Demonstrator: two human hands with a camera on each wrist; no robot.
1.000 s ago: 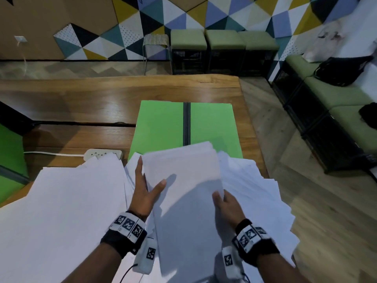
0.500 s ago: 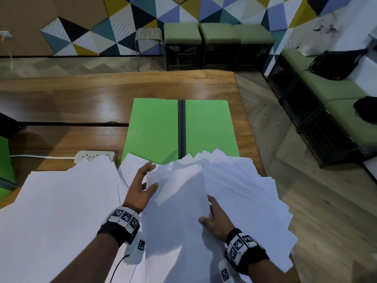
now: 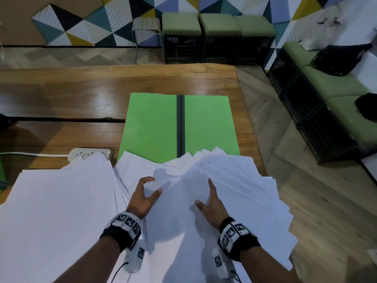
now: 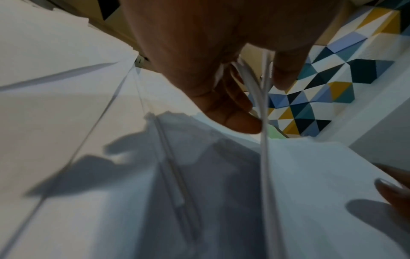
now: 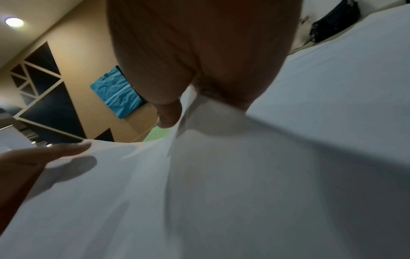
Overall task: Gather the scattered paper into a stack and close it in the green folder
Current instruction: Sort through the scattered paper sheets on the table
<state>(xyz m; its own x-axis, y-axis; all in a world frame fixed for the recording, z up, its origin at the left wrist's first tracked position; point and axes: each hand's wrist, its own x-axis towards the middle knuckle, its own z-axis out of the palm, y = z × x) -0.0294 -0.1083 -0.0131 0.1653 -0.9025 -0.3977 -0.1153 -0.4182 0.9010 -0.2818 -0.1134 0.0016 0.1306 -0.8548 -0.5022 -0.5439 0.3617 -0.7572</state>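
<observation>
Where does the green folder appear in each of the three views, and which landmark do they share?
Head: the green folder lies open in the middle, beyond the sheets.
Left wrist: a small green patch right of centre, past the thumb.
Right wrist: a green sliver left of centre, below the fingertip.
Shared landmark: the white paper under both hands, overlapping the folder's near edge.

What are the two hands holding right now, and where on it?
Both hold the gathered paper bundle: the left hand pinches its left edge, the right hand grips its right edge.
</observation>
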